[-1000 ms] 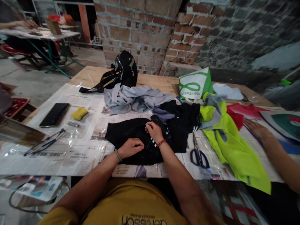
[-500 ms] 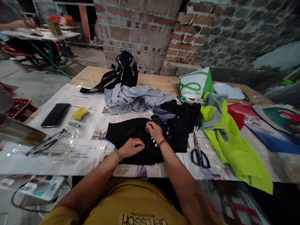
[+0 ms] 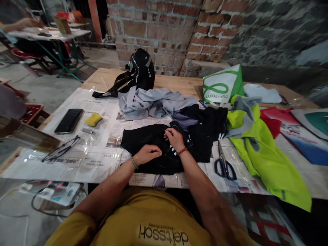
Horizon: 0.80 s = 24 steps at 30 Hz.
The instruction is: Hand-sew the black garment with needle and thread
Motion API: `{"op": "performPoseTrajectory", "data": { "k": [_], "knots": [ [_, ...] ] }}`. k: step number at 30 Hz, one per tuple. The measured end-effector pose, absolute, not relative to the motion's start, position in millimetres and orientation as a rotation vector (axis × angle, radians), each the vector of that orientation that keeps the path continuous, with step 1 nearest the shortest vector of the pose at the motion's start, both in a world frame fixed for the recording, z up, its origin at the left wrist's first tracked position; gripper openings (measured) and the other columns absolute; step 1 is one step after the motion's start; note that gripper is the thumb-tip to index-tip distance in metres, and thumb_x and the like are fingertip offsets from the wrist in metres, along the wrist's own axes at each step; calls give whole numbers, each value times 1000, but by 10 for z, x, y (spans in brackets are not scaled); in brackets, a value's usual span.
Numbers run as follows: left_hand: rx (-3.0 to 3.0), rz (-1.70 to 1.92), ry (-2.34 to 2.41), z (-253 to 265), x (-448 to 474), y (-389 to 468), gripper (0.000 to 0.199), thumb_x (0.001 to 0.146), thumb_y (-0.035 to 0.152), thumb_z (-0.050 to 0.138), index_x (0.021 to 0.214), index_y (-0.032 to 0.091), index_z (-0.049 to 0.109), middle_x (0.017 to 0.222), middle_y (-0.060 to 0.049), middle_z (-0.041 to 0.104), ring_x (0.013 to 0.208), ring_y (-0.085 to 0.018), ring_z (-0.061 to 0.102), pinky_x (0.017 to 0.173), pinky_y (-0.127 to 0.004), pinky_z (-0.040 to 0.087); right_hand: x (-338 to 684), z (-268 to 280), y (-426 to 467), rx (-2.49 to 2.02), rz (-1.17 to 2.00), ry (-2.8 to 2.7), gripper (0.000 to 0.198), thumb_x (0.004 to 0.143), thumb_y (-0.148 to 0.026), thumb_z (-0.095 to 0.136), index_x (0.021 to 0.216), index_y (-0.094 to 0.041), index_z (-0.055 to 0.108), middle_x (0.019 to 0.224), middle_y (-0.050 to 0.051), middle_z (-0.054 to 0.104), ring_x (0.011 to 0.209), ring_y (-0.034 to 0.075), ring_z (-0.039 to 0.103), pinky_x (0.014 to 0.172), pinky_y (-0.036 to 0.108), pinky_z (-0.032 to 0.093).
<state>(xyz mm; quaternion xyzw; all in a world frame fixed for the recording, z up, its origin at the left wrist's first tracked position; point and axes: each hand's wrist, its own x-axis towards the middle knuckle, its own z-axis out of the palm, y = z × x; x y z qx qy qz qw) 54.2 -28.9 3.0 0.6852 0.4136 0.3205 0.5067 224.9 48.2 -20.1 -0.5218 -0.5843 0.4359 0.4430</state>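
Note:
A black garment (image 3: pixel 146 133) with short white stripes and loose pale threads is spread on the newspaper before me. Low over its near part, my left hand (image 3: pixel 147 153) has its fingers together, closed at the cloth; the fold between them is mostly hidden. My right hand (image 3: pixel 174 139) is just above and to the right, thumb and fingers drawn into a pinch over the fabric. Anything thin in that pinch is too small to make out. Dark-handled scissors (image 3: pixel 224 167) lie to the right of the garment, blades pointing away.
Leftward lie a black phone (image 3: pixel 68 121), a yellow sponge (image 3: pixel 93 119), a small cylinder (image 3: pixel 87 131), glasses (image 3: pixel 61 148) and a bottle (image 3: pixel 28 133). Behind are a grey cloth (image 3: pixel 156 102), a black bag (image 3: pixel 143 70) and a green-white bag (image 3: pixel 222 85). A neon-yellow garment (image 3: pixel 271 153) hangs over the front edge.
The whole view has shifted slightly, so the table sits farther right and higher. Both hands stay over the black garment; the right fingers' pose differs a little.

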Motion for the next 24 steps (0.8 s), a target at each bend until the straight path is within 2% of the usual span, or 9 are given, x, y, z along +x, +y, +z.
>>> {"op": "performPoseTrajectory", "data": {
  "k": [7, 13, 19, 24],
  "knots": [
    [1655, 733, 960, 27, 495, -275, 13, 72, 19, 60, 79, 12, 68, 77, -2, 67, 72, -11, 59, 72, -21, 45, 2269, -121, 480, -1188, 1220, -1245, 24, 70, -39, 58, 81, -18, 56, 64, -1, 58, 56, 12, 59, 48, 23, 48],
    [1658, 729, 974, 35, 456, -280, 14, 72, 20, 60, 80, 11, 68, 78, -3, 68, 73, -12, 60, 71, -21, 45, 2412, 380, 204, -1038, 1278, -1128, 28, 75, -47, 56, 90, -23, 49, 69, -2, 59, 60, 13, 60, 51, 25, 49],
    [1711, 801, 1029, 52, 452, -311, 12, 72, 19, 61, 78, 12, 69, 78, -3, 68, 72, -12, 60, 69, -20, 46, 2406, 528, -464, -1196, 1271, -1170, 30, 79, -50, 50, 96, -25, 50, 57, -4, 56, 37, 8, 45, 34, 19, 31],
    [1784, 832, 1020, 120, 442, -342, 10, 72, 17, 61, 76, 13, 68, 76, -3, 68, 70, -11, 60, 69, -20, 45, 2243, 256, -992, -1323, 1472, -1257, 25, 79, -44, 52, 87, -21, 56, 52, -4, 53, 37, 6, 40, 36, 18, 29]
  ]
}}
